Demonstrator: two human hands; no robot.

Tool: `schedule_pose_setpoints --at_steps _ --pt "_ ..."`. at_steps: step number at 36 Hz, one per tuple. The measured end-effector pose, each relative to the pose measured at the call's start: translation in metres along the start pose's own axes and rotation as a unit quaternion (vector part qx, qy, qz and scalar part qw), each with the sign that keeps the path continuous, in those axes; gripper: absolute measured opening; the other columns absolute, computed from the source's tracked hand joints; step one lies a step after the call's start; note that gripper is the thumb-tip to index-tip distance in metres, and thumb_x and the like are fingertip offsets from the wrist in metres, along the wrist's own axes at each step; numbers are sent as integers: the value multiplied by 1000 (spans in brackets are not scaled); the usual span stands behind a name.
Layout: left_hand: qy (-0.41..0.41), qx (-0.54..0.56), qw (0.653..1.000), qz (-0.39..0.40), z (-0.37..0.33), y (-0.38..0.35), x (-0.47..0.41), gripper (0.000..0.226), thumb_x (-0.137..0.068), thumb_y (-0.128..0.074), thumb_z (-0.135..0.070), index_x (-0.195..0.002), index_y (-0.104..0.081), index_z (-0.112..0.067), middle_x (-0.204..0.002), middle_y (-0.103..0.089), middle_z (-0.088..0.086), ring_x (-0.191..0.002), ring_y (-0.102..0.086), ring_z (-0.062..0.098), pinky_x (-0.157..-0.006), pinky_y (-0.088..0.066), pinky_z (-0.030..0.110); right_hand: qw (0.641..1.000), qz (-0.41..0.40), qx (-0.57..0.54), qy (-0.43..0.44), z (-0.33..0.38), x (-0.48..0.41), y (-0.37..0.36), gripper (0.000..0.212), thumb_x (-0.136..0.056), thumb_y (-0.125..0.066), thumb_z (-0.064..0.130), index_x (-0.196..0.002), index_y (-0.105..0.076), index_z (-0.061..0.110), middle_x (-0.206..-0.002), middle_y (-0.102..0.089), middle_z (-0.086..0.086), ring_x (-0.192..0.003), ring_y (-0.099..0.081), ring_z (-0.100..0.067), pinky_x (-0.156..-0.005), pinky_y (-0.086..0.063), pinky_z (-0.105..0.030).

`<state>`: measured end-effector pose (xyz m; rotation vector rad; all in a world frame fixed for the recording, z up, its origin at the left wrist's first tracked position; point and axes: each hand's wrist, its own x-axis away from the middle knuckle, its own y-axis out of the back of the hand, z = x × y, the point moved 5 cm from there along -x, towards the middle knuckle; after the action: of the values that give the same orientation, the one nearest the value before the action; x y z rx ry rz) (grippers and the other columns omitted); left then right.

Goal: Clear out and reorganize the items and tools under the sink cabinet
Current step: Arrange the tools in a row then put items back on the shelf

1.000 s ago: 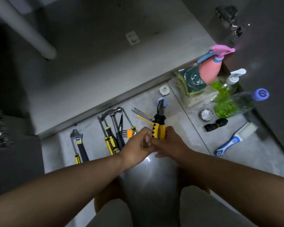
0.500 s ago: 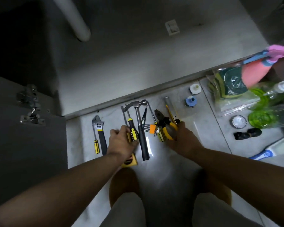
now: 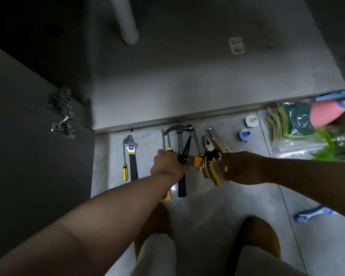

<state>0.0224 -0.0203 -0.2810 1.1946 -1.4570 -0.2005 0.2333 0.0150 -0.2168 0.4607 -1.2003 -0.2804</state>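
Tools lie in a row on the floor tiles before the open sink cabinet [image 3: 187, 86]. From the left come an adjustable wrench [image 3: 130, 148], a small yellow screwdriver [image 3: 125, 172], a hacksaw [image 3: 164, 140], a hammer [image 3: 181, 136], an orange hex key set [image 3: 198, 161], yellow pliers [image 3: 209, 168] and a yellow utility knife [image 3: 214, 137]. My left hand [image 3: 166, 165] curls its fingers at the hammer's black handle and hides the hacksaw grip. My right hand [image 3: 241, 168] curls over the rear end of the utility knife, right beside the pliers' handles.
The cabinet door [image 3: 28, 136] with its hinges stands open at the left. A drain pipe [image 3: 126, 20] hangs inside the cabinet. At the right are a sponge bag [image 3: 293, 120], a pink spray bottle [image 3: 325, 114], green bottles [image 3: 331, 148], two small caps [image 3: 244, 134] and a blue brush [image 3: 313, 214]. My knees are at the bottom.
The pliers went from both hands down onto the floor beside the hex keys. My left hand moved from the hacksaw and screwdriver grips to the hammer handle. The view swung left.
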Motion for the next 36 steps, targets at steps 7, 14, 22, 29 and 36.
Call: schedule_pose_setpoints --at_steps 7,14,22,29,36 --pt "-30 222 974 -40 22 25 10 29 -103 -52 -33 -88 -62 -10 -115 -49 17 -99 -59 26 -92 -49 33 996 -45 31 72 44 -23 4 8 -97 -53 34 -100 -52 26 -100 -52 7 -87 -54 -13 -70 -38 -20" --pt "-55 128 981 -138 86 27 39 28 -106 -45 -25 -108 -56 0 -113 -37 5 -89 -49 17 -93 -42 29 995 -20 1 94 58 -17 -27 5 -96 -55 28 -101 -54 26 -84 -52 12 -85 -59 -16 -68 -39 -21" --pt "30 133 963 -231 124 32 33 31 -102 -51 -15 -124 -57 7 -135 -49 19 -125 -46 34 -107 -37 39 994 15 -58 88 63 -2 -43 25 -99 -54 26 -123 -56 17 -111 -60 1 -91 -55 -10 -70 -46 -21" --pt "51 210 948 -232 120 30 13 13 -102 -51 -18 -105 -58 -8 -107 -60 10 -113 -48 35 -86 -33 31 970 -64 -227 51 81 -11 -65 16 -95 -56 17 -109 -64 19 -104 -66 -2 -96 -67 -21 -83 -57 -37" --pt "-21 273 945 -177 86 12 12 14 -102 -54 -19 -106 -64 -11 -110 -59 0 -106 -56 22 -84 -44 25 947 -74 -310 39 85 -12 -94 14 -92 -60 12 -95 -66 25 -93 -67 4 -90 -67 -18 -85 -57 -47"
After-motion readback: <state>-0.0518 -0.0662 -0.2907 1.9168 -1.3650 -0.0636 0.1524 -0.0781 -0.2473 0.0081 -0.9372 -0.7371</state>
